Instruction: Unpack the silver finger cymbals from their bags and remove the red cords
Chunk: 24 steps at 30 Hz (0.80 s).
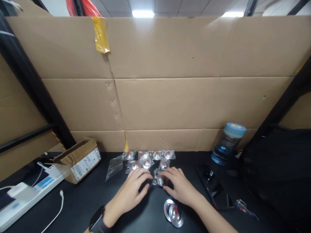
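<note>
Several small round metal discs with red marks, each in a clear plastic bag [146,163], lie in loose rows near the cardboard wall. My right hand [178,186] has its thumb and fingertips around the edge of the nearest bagged metal disc [160,180]. Just left of that disc is my left hand [134,187], its fingers bent and its thumb apart, with nothing seen between them. Two unbagged metal discs [176,215] overlap on the black table [141,213], closer to me, below my right hand. A flat clear bag [114,166] lies at the left of the rows.
An open cardboard box [80,161] and a white power strip [31,200] with cables stand at left. To the right are a bottle with a blue lid [227,144], a black phone [215,187], keys [241,203] and a black bag [277,174]. Cardboard [160,103] walls the back.
</note>
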Available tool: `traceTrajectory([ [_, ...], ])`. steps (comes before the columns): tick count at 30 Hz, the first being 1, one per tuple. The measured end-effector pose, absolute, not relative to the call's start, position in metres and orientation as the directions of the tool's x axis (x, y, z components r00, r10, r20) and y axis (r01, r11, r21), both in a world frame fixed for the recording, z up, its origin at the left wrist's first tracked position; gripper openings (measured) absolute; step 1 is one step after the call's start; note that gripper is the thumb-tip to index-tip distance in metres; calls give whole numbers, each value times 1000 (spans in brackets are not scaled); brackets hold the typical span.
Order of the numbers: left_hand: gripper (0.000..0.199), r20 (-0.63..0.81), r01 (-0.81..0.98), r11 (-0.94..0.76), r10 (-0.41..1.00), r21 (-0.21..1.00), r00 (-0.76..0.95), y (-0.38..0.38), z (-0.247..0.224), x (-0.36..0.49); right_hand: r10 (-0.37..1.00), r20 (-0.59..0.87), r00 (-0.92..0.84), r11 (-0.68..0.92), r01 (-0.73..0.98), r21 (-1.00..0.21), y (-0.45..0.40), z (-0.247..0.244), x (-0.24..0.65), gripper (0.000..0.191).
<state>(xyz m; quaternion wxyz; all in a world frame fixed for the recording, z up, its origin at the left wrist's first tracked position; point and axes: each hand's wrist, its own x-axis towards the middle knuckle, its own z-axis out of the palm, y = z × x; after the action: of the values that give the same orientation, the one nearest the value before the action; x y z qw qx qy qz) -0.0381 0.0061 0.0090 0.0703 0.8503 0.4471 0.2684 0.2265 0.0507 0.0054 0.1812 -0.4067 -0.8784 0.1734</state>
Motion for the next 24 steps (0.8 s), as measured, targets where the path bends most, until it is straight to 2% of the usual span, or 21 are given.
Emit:
traceTrajectory([
  [2, 28, 375, 698, -596, 800, 397, 469, 4, 11, -33, 772, 214, -599, 624, 651, -432, 51, 3, 227, 40],
  [4, 30, 365, 683, -586, 809, 436, 461, 3, 11, -31, 768, 256, -588, 631, 624, -461, 52, 1, 225, 34],
  [7, 38, 355, 643, -555, 832, 528, 427, 2, 8, -30, 785, 314, -534, 599, 527, -603, 53, -2, 220, 28],
  [11, 52, 317, 562, -467, 882, 682, 349, 0, 1, -23, 808, 316, -497, 524, 363, -770, 45, 1, 213, 23],
  [14, 43, 296, 489, -389, 919, 781, 259, -1, 1, -17, 798, 327, -506, 501, 257, -827, 36, 5, 211, 24],
  [19, 21, 263, 357, -358, 921, 863, 288, 0, 5, -12, 818, 374, -436, 513, 260, -818, 32, 3, 219, 20],
  [24, 38, 272, 389, -432, 874, 814, 403, -3, 4, -10, 764, 527, -372, 638, 315, -703, 33, 7, 224, 18],
])
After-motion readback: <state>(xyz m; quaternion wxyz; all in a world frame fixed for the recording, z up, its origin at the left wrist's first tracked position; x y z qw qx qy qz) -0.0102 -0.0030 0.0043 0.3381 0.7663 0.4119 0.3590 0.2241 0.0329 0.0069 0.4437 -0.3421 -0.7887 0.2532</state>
